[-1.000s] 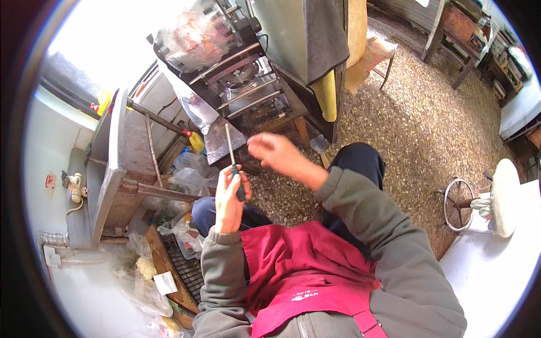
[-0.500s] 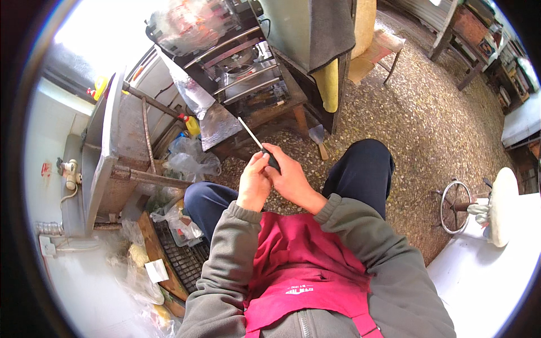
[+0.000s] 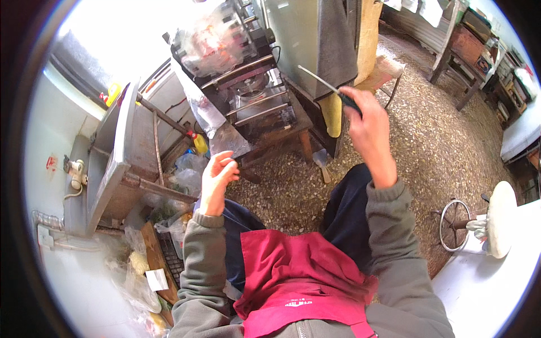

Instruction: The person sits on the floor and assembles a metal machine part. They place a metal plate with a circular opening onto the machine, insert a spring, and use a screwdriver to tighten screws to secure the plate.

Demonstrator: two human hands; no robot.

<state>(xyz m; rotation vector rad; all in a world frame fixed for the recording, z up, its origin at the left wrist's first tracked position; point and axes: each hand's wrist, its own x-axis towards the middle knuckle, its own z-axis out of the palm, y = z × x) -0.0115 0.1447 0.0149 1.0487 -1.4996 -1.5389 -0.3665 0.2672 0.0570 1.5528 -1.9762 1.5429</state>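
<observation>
In my right hand (image 3: 369, 127) is a screwdriver (image 3: 349, 102) with a dark handle and a long thin metal shaft. Its tip points up and to the left, in front of a grey panel with a dark cloth (image 3: 337, 62). My fingers are wrapped round the handle. My left hand (image 3: 218, 181) hangs over my left knee with nothing in it, its fingers loosely bent and apart. Beyond both hands stands a metal-framed appliance (image 3: 248, 93) with shiny bars, with a clear plastic-wrapped bundle (image 3: 211, 48) on top.
At left is a worn table-like frame (image 3: 115, 169), with plastic bags and a yellow bottle (image 3: 199, 143) beside it. A scraper (image 3: 322, 163) lies on the pebbled floor (image 3: 422, 129) past my knees. To the right stands a round-seated stool (image 3: 499, 219).
My hands have parted. The right one has swung up and to the right with the screwdriver; the left one has let go and moved left. The view has shifted slightly.
</observation>
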